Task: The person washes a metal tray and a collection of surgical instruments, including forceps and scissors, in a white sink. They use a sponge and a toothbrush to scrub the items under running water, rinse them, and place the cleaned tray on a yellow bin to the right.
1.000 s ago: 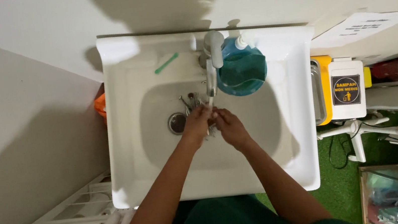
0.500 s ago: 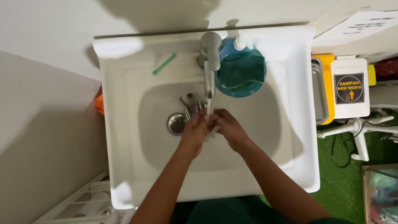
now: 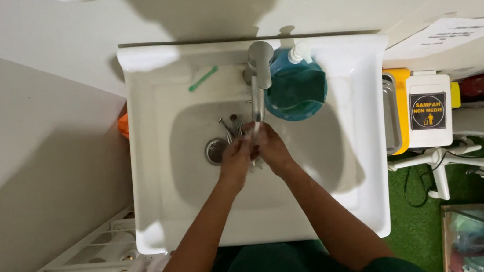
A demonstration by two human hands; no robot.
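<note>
My left hand (image 3: 235,158) and my right hand (image 3: 272,146) are pressed together over the basin of a white sink (image 3: 153,165), just below the spout of a grey faucet (image 3: 257,69). The fingers overlap, so anything between them is hidden. Several thin metal instruments (image 3: 231,125) lie in the basin next to the round drain (image 3: 216,150), just beyond my left fingers. A teal pump bottle (image 3: 296,86) stands on the sink ledge to the right of the faucet. A short green stick (image 3: 203,78) lies on the ledge to its left.
A white and yellow lidded bin (image 3: 426,110) stands right of the sink, over a green mat (image 3: 418,219). A white rack (image 3: 84,254) sits low on the left. A paper sheet (image 3: 451,36) hangs on the wall. Cables lie at the far right.
My hands stay joined under the spout and shift only slightly against each other. The instruments in the basin have not moved.
</note>
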